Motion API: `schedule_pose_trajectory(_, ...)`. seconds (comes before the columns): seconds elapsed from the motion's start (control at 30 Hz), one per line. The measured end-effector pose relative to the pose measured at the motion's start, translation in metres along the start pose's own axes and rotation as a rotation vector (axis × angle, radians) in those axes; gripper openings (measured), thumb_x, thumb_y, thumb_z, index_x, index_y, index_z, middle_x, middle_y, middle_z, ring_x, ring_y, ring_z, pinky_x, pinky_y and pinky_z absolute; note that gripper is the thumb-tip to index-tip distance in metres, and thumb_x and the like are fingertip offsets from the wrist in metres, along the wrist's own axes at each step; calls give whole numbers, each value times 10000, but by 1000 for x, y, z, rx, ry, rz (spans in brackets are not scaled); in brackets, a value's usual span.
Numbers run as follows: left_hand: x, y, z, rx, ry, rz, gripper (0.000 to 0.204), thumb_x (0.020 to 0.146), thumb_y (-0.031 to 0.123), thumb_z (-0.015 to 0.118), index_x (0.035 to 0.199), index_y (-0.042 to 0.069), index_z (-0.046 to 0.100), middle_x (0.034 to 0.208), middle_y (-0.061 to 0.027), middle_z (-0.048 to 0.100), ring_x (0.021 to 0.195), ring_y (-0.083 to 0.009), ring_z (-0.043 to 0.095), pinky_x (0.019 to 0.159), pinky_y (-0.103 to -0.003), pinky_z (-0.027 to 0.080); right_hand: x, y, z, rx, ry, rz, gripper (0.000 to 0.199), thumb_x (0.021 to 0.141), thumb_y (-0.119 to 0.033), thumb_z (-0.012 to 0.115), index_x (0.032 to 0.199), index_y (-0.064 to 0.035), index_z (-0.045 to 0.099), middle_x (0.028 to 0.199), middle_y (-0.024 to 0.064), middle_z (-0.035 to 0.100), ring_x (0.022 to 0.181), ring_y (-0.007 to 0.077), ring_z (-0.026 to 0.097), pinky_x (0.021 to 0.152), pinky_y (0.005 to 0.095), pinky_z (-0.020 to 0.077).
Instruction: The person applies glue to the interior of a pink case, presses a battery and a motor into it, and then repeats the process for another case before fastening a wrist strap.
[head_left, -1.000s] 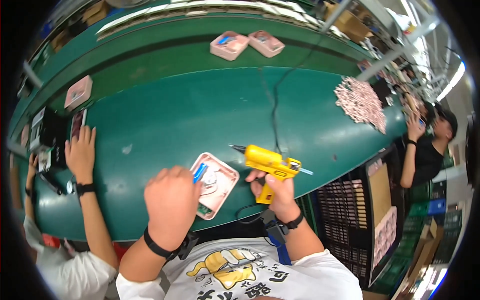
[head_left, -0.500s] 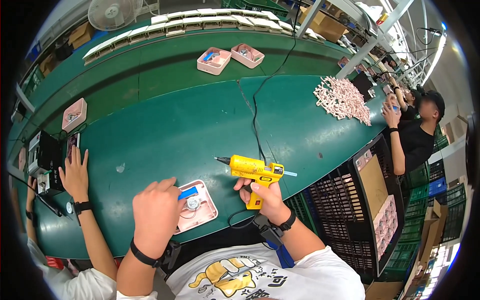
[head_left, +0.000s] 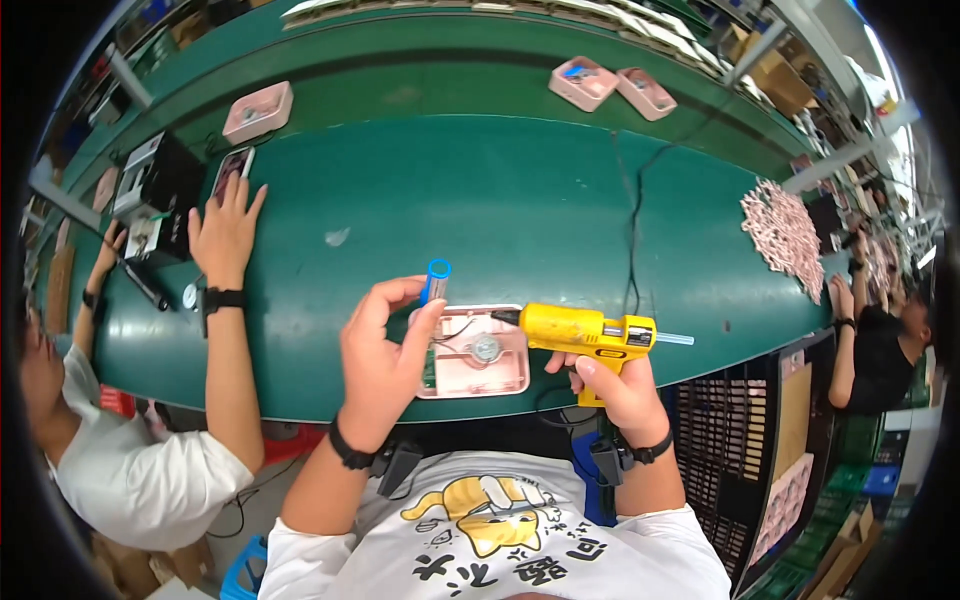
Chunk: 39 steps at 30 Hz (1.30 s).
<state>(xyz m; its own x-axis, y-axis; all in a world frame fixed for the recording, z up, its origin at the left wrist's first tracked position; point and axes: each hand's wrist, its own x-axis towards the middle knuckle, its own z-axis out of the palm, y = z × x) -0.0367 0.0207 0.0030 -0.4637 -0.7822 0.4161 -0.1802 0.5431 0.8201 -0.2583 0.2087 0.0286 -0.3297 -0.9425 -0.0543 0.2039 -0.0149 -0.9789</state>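
Observation:
A blue cylindrical battery stands nearly upright between the thumb and fingers of my left hand, above the upper left edge of a pink plastic housing. Inside that housing lie a round silver part, thin dark wires and a bit of green at the left side, partly hidden by my hand. My right hand is closed round the handle of a yellow hot glue gun. Its dark nozzle points left, over the housing's upper right part. A clear glue stick sticks out of the gun's back.
A pile of small pink parts lies at the far right of the green table. More pink housings stand along the back. At left, another person's hand rests by a phone and a black box. Black crates stand at right.
The battery has come up from the housing and turned from lying to nearly upright in my left hand. The glue gun's nozzle is now over the housing. My view has shifted left.

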Motion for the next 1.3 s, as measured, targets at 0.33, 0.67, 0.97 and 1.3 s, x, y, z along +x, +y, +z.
schedule_pose_trajectory(0.33, -15, -26, 9, -383, -20, -192, 201, 1150, 68, 615, 1315, -23, 544, 1194, -161, 787, 1067, -162, 743, 936, -311, 596, 30, -25, 49, -781, -100, 88, 354, 1039, -311, 766, 1239, -21, 795, 1008, 177, 828, 867, 321, 807, 770, 390, 624)
schedule_pose_trajectory(0.67, -10, -17, 2, -243, 9, -116, 212, 1100, 52, 688, 1293, -12, 631, 1135, -155, 778, 1015, -199, 741, 889, -332, 593, 25, -27, 42, -661, -120, 161, 366, 1029, -286, 782, 1271, -11, 789, 1021, 149, 835, 875, 261, 802, 799, 368, 613)
schedule_pose_trajectory(0.97, -9, 5, -4, -92, -61, 68, 276, 1006, 35, 789, 1280, 17, 753, 1098, -135, 731, 898, -266, 700, 775, -359, 575, 4, -43, 16, -655, 42, 202, 372, 1019, -172, 810, 1328, 29, 764, 1068, 72, 812, 913, 119, 717, 824, 297, 578)
schedule_pose_trajectory(1.3, -11, 7, -1, -46, -105, -34, 269, 945, 61, 859, 1196, 41, 764, 1019, -97, 733, 847, -238, 698, 781, -353, 560, 5, -33, 17, -689, 112, 211, 393, 1020, -273, 828, 1298, 2, 787, 1022, 97, 832, 860, 158, 761, 786, 319, 596)
